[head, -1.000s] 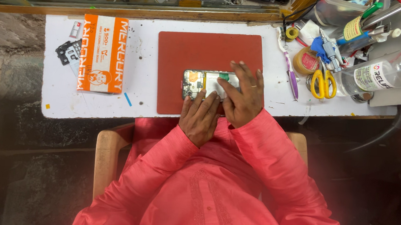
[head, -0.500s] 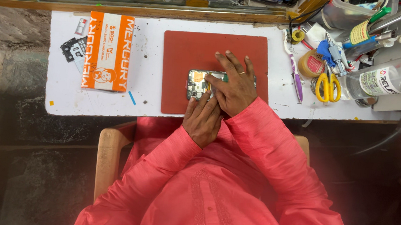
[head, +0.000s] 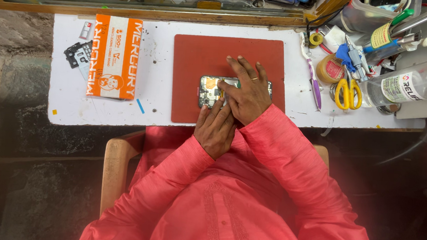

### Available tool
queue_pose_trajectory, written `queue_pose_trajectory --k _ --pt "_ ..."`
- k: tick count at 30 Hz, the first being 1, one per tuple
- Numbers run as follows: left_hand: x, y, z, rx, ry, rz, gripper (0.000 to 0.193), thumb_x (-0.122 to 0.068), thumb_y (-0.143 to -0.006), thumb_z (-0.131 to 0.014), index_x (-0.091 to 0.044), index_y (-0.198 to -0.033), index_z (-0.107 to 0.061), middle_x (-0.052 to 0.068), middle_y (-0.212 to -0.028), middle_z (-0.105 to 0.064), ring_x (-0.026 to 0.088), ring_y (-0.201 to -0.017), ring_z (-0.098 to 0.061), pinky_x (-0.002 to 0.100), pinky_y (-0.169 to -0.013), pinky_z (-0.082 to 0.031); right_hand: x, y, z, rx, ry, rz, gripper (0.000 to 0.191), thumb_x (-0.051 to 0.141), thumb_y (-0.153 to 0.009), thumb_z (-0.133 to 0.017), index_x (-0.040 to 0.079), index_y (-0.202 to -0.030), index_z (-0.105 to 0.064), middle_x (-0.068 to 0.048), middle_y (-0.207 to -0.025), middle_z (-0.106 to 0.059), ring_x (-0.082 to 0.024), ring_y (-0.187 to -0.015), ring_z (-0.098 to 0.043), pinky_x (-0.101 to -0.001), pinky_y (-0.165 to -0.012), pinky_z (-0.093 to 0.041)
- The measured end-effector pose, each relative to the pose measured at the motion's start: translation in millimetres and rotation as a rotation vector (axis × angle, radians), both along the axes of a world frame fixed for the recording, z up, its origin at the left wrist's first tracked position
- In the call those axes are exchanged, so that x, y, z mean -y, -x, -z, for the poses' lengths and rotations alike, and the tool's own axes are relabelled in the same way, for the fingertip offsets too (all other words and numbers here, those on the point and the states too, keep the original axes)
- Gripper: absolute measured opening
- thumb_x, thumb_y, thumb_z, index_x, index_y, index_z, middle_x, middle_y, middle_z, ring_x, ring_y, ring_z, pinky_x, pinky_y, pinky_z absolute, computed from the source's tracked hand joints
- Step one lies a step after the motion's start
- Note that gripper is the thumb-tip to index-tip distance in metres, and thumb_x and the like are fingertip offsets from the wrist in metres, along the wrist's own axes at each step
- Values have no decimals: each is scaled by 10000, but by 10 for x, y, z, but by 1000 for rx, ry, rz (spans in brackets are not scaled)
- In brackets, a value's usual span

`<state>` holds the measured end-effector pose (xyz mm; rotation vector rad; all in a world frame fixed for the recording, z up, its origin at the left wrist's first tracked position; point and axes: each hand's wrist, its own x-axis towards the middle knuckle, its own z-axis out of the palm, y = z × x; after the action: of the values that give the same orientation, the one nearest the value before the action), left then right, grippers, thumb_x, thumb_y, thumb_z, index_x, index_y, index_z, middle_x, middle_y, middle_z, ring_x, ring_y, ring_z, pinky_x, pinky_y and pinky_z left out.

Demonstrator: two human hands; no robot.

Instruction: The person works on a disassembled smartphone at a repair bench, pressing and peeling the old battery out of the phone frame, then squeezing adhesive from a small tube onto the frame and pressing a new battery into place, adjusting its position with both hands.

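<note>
Left hand [head: 216, 129] lies palm down at the near edge of the red mat [head: 198, 54], fingers extended together and pressing on the near side of the opened phone [head: 210, 90]. Right hand [head: 248, 90] is laid flat across the phone's right half, fingers spread, thumb on the exposed circuitry. Phone lies flat on the mat's near portion; yellow-handled scissors [head: 346, 92] lie further right on the white table [head: 157, 66].

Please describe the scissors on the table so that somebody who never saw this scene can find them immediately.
Start at the dark red mat in the middle of the white table, then look right into the tool clutter. The scissors lie there, beside a purple-handled tool and a clear bottle. Only they have bright yellow handle loops.
</note>
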<state>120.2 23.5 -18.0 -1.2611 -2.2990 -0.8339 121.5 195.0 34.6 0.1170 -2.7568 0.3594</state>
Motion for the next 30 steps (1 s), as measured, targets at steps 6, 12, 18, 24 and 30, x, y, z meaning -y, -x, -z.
queue_pose_trajectory --k 6,12,18,24,30 --pt "-12 8 52 -20 -28 6 334 -194 -963 -657 -64 -1267 -704 92 -1417 -616 270 -1395 -545 513 -1198 -293 21 5 -28 6 -60 11 236 175 -916 -715 205 -1136 -793 -99 -1599 -435 -333 -1512 -348 -643 -1223 -218" --pt "1 38 -65 14 -16 21 332 -203 -968 -672 -75 -1273 -703 87 -1423 -614 279 -1408 -541 505 -1209 -305 15 10 -69 19 -15 12 287 171 -882 -712 206 -1159 -779 -151 -1584 -419 -379 -1489 -352 -681 -1181 -198" --pt "215 185 -341 183 -56 86 418 -167 -950 -652 -30 -1346 -645 168 -1445 -551 394 -1388 -499 624 -1169 -280 -65 -283 -157 -134 158 104 552 10 -861 -588 213 -1350 -742 -179 -1646 -379 -387 -1551 -332 -635 -1264 -168" --pt "232 747 -475 121 125 -45 410 -83 -945 -611 -123 -1351 -655 151 -1484 -542 390 -1438 -439 648 -1212 -248 -107 -542 -78 -281 191 247 479 -24 -894 -572 125 -1315 -746 -199 -1625 -410 -365 -1539 -388 -557 -1284 -227" --pt "181 837 -449 95 211 11 433 -84 -899 -586 -201 -1306 -677 168 -1521 -481 437 -1445 -389 653 -1219 -192 -168 -679 48 -343 239 249 423 -9 -929 -587 82 -1316 -734 -210 -1613 -406 -381 -1523 -382 -508 -1294 -274"
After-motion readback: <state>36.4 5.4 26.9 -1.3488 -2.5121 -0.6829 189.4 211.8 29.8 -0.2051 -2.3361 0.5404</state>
